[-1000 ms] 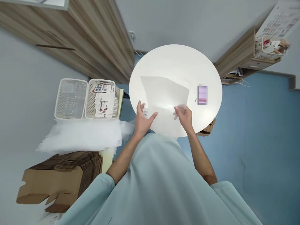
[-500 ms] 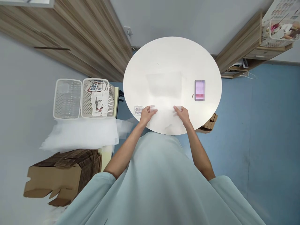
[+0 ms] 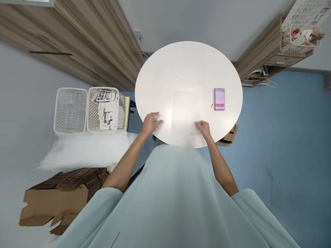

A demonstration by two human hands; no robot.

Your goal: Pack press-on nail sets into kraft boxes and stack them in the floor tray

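A thin translucent white sheet (image 3: 186, 107) lies on the round white table (image 3: 188, 55), its outline faint against the tabletop. At its near right part, my right hand (image 3: 203, 128) has thumb and forefinger closed on the sheet, the other fingers curled. My left hand (image 3: 150, 124) is at the table's near left edge, thumb and fingers apart. Beneath it is a small clear case (image 3: 156, 120), mostly hidden by the hand; only a sliver shows between thumb and fingers.
A phone-like object (image 3: 219, 99), blurred out, lies on the table's right side. To the left stand a clear basket (image 3: 70, 89) and a white basket (image 3: 90, 113) with printed cards. A pile of translucent sheets (image 3: 88, 151) and folded cardboard boxes (image 3: 57, 203) lie nearer me.
My left hand has moved left, off the sheet and over the small clear case. The sheet's raised far part has settled flatter on the table. My right hand has barely moved.
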